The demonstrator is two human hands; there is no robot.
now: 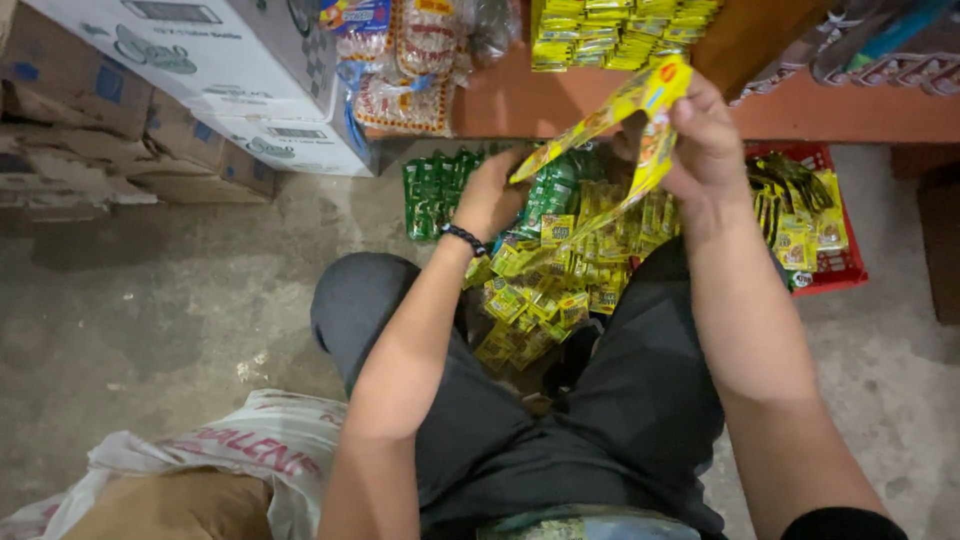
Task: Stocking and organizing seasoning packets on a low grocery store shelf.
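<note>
My right hand (705,135) holds up the top end of a long strip of joined yellow sachets (640,110), lifted above the pile. My left hand (492,192), with a dark bead bracelet at the wrist, grips the lower part of the same strip near the pile of yellow sachets (560,270) that lies on the floor between my knees. Green sachet strips (435,190) lie just left of my left hand.
A red basket (845,265) with more yellow sachets stands at the right. An orange shelf (850,115) above it carries stacked yellow packets (610,30) and bagged snacks (410,60). Cardboard boxes (200,70) stand at the left; a white sack (270,445) lies near my left leg.
</note>
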